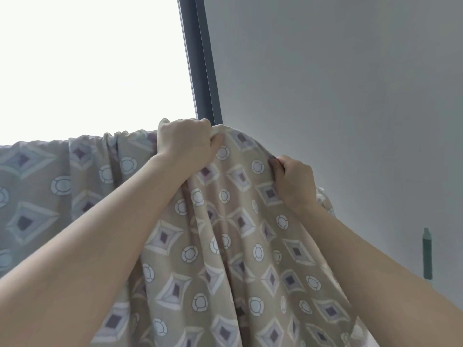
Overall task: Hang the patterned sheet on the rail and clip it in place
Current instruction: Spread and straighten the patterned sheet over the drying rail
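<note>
Sheet: the beige patterned sheet with grey diamonds and pale rings [225,246] lies draped over a rail hidden under it. Its top fold runs left from the foot of the dark grey window-frame upright [203,71] and bulges just right of it.
Left grip: the left hand [185,141] is fisted on the top fold, just left of the upright's foot.
Right grip: the right hand [295,181] pinches a gather, lower and right of the upright.
Feel: probably soft, light and limp; it bunches and could slide off the rail.
Where to hold: along the top edge, 2 hands spread apart; no clips in view.

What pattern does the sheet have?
Beige sheet with pale diamonds and circles, seen in the head view.
</note>
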